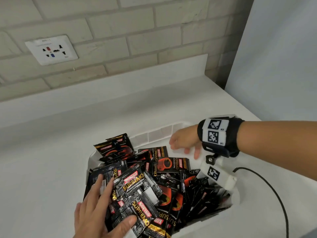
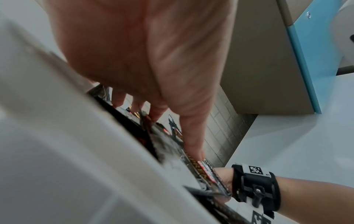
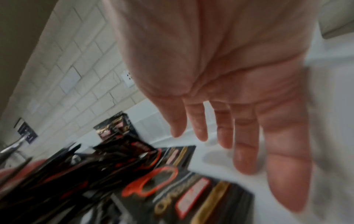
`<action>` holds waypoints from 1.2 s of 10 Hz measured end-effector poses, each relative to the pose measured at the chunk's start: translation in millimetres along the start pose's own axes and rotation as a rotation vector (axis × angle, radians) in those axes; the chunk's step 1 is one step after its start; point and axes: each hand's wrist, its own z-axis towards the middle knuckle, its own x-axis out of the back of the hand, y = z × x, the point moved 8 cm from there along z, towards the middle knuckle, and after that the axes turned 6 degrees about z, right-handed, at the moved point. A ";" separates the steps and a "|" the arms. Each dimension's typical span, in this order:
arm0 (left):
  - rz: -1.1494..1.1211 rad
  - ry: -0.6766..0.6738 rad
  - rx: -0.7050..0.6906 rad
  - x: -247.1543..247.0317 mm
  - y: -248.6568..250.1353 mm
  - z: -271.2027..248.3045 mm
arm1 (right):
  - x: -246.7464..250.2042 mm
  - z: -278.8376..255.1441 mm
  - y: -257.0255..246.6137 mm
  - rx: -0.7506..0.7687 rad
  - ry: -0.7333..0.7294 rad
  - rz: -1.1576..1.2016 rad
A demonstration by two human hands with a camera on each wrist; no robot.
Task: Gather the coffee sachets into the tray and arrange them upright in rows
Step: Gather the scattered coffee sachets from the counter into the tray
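Sorting a heaped tray of coffee sachets

The white tray [image 1: 173,129], sitting low in the frame's centre on the white surface [image 1: 51,169], is brimming with black, glossy, red-and-gold sachets [image 1: 154,182] lying flat and crisscrossed, a few leaning at its upper-left corner. The left hand [image 1: 96,212] is pressing flat on the lower-left heap, fingers [image 1: 101,184] extended, grasping nothing; the right hand [image 1: 185,140] is hovering released over the bare upper-right floor. Best judged: stand small bundles there first, bracing them against the wall.
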 end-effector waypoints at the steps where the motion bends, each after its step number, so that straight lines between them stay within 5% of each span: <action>1: 0.002 -0.007 0.020 2.4 -0.9 -0.2 | -28.2 4.5 -7.9 -0.005 -0.088 0.038; 3: 0.032 -0.093 0.040 -1.2 0.9 -0.6 | -30.9 5.1 -30.5 0.054 -0.127 -0.070; 4: 0.039 -0.092 0.026 -3.7 2.1 -0.9 | -4.4 10.8 -33.6 0.081 0.018 -0.099; 8: 0.061 -0.006 -0.050 0.0 3.6 -6.0 | -36.2 13.1 -55.9 0.150 -0.087 -0.322; 12: 0.023 0.023 -0.052 0.1 0.6 -4.4 | -54.2 19.8 -48.5 0.136 -0.261 -0.016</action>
